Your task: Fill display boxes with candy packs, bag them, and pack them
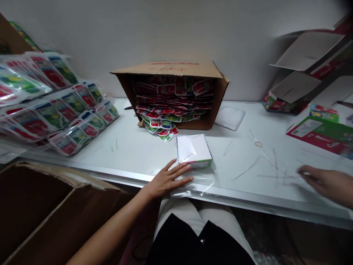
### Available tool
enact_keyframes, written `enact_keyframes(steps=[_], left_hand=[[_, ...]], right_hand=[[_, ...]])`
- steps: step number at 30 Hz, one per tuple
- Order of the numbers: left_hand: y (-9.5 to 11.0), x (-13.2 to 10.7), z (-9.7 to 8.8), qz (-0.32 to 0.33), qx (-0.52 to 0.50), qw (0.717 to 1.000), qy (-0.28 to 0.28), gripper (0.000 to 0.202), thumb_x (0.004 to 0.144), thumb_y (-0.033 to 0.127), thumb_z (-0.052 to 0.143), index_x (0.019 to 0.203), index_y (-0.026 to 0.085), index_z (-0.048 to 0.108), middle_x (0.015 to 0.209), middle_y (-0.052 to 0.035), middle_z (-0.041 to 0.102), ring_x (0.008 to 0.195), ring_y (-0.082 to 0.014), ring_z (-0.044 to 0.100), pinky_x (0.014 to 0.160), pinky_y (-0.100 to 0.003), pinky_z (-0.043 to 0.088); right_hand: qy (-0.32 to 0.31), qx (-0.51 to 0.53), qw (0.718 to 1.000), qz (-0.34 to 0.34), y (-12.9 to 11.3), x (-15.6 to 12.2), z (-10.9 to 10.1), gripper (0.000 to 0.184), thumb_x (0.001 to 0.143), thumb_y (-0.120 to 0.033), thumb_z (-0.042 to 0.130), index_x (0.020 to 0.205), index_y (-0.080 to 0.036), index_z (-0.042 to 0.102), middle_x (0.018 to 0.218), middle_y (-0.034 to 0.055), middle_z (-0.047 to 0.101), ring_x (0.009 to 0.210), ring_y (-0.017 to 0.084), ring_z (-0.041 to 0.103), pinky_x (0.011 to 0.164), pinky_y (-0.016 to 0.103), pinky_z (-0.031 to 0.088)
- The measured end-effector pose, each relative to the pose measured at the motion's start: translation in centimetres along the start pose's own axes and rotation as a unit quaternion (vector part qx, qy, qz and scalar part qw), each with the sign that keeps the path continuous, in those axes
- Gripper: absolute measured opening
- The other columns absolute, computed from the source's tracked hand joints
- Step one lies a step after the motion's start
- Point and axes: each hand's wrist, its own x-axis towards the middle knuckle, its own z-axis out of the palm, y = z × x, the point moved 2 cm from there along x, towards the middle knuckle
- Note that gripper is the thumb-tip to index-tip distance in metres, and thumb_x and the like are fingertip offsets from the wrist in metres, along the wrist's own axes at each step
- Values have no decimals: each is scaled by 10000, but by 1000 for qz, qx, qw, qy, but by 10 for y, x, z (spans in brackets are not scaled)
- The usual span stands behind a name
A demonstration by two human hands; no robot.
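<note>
My left hand point(168, 179) lies flat with fingers spread on a clear plastic bag point(198, 182) at the near edge of the white table point(143, 154). Its fingertips reach the small white box with a green edge point(193, 150) that sits on the bag. My right hand point(325, 183) hovers low over the table at the right and is smeared by motion, so I cannot see whether its fingers are apart. Behind the box, a cardboard carton point(176, 92) lies on its side, spilling red and green sachets point(162, 129) onto the table.
Stacks of bagged sachets point(55, 106) pile up at the left. Flat printed box blanks point(317, 132) and folded cartons point(300, 70) lie at the right. A rubber band point(258, 144) and a clear lid point(230, 117) rest mid-table. An open brown carton point(41, 206) stands below left.
</note>
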Motion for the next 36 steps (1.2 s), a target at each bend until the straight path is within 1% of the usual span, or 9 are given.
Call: enact_keyframes(steps=[1, 3, 6, 10, 14, 19, 24, 29, 36], left_hand=[[0, 0, 0, -8, -24, 1000, -4, 528, 933, 142, 520, 1405, 355, 418, 1511, -67, 394, 1422, -216, 325, 1190, -506, 189], [1, -3, 2, -27, -69, 997, -9, 491, 933, 158, 526, 1374, 365, 462, 1500, -55, 414, 1409, -213, 352, 1183, -491, 227], [2, -11, 7, -52, -82, 995, 24, 485, 922, 153, 544, 1348, 380, 495, 1484, -58, 438, 1403, -227, 363, 1175, -489, 249], [2, -15, 11, -55, -11, 997, 61, 515, 907, 175, 575, 1370, 376, 473, 1484, -90, 437, 1410, -265, 347, 1168, -520, 242], [1, -10, 11, -12, 28, 995, 95, 457, 906, 283, 595, 1352, 326, 501, 1495, -104, 422, 1393, -268, 376, 1128, -481, 349], [1, -6, 15, -5, 14, 985, 174, 405, 954, 327, 499, 1340, 203, 516, 1493, -187, 395, 1322, -286, 450, 1010, -438, 489], [2, -1, 24, -49, -47, 969, 236, 431, 987, 257, 402, 1393, 115, 442, 1331, -207, 567, 1299, -280, 471, 962, -451, 521], [0, 2, 28, -66, -73, 962, 253, 434, 996, 274, 380, 1396, 119, 442, 1369, -204, 538, 1298, -281, 469, 957, -464, 519], [1, 1, 23, -67, -21, 966, 248, 388, 984, 276, 434, 1334, 128, 512, 1236, -162, 658, 1260, -250, 513, 964, -431, 484]], right_hand=[[-126, -11, 990, -66, -2, 9, 23, 371, 901, -495, 488, 832, -259, 766, 756, 156, 718, 564, 215, 661, 532, 415, 430], [-184, -7, 958, -219, -19, 17, 61, 330, 924, -392, 474, 1159, -312, 691, 1142, 142, 689, 948, 264, 680, 747, 437, 509], [-163, 4, 899, -407, -63, 15, 101, 420, 949, -246, 461, 1331, -404, 535, 1414, 31, 519, 1271, 259, 503, 1004, 476, 445], [-138, 13, 832, -537, -120, 16, 129, 543, 951, -96, 436, 1339, -473, 478, 1453, -46, 468, 1406, 212, 318, 1099, 491, 379], [-99, 40, 772, -626, -146, 27, 143, 461, 926, -68, 501, 1296, -339, 550, 1440, 4, 494, 1408, 215, 318, 1111, 485, 377], [-124, 145, 742, -643, -155, 27, 150, 187, 895, -56, 556, 1046, -141, 625, 1322, 122, 600, 1358, 253, 410, 1041, 452, 477], [-137, 195, 780, -578, -151, 23, 147, 353, 848, -7, 500, 1172, -130, 567, 1271, 152, 618, 1327, 269, 450, 988, 447, 518], [-112, 87, 780, -609, -133, 23, 147, 507, 864, -32, 495, 1322, -244, 538, 1415, 106, 509, 1356, 275, 402, 1046, 507, 441], [-102, 115, 748, -645, -143, 17, 152, 208, 878, -63, 581, 1043, -173, 642, 1447, 99, 481, 1355, 265, 411, 1060, 490, 455]])
